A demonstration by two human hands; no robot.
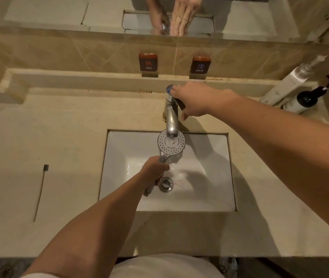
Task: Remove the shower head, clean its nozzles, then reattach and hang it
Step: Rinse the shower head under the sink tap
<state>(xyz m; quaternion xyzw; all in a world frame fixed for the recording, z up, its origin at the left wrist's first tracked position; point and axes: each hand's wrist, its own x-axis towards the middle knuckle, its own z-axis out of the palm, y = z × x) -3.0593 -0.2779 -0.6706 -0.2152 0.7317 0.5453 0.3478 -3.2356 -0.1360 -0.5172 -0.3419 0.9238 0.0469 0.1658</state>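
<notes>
Over the white sink [209, 153], the shower head [171, 143] sits face-up directly beneath the tap [172, 117], its handle running back toward the person. The left hand [155, 171] is wrapped around that handle; the right hand [193, 101] holds the tap lever. A thin brush [41, 189] lies well apart on the left counter, two bottles [292, 91] far right.

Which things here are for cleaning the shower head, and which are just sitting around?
For the job: shower head held by the left hand, faucet under the right hand, sink, thin brush on the counter.

Just sitting around: white bottle, black bottle, HOT sign, COLD sign.
</notes>
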